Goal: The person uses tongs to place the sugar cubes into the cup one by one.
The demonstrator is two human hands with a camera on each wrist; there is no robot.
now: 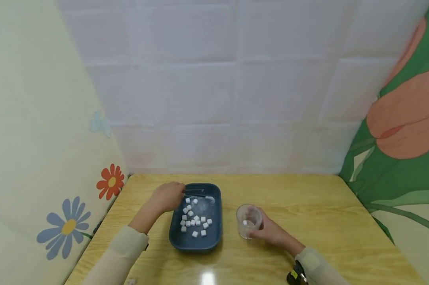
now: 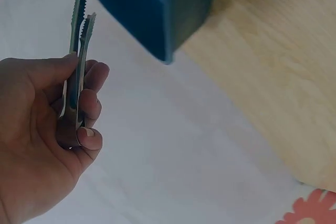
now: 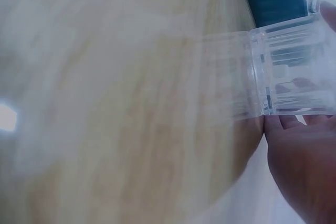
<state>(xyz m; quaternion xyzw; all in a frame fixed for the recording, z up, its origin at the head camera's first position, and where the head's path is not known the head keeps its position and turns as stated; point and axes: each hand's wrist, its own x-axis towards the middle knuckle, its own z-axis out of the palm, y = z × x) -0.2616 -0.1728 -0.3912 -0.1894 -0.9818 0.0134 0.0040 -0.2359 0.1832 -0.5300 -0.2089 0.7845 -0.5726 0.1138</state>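
Observation:
My left hand [image 1: 168,196] grips a small pair of metal tongs [image 2: 77,72] with toothed tips, held above the far left part of a dark blue tray [image 1: 214,233]. Nothing shows between the tips in the left wrist view. Many white cubes [image 1: 196,218] lie in the tray, with white powder [image 1: 210,199] near its far end. My right hand [image 1: 269,230] curls round a clear cup [image 3: 294,69] on the table, just right of the tray. One white cube [image 1: 245,223] shows inside the cup.
The wooden table [image 1: 307,209] meets a white cloth backdrop [image 1: 196,99] at its far edge. Flower-patterned panels [image 1: 68,225] stand along both sides. A dark band with a yellow-green patch [image 1: 294,274] is at the right wrist.

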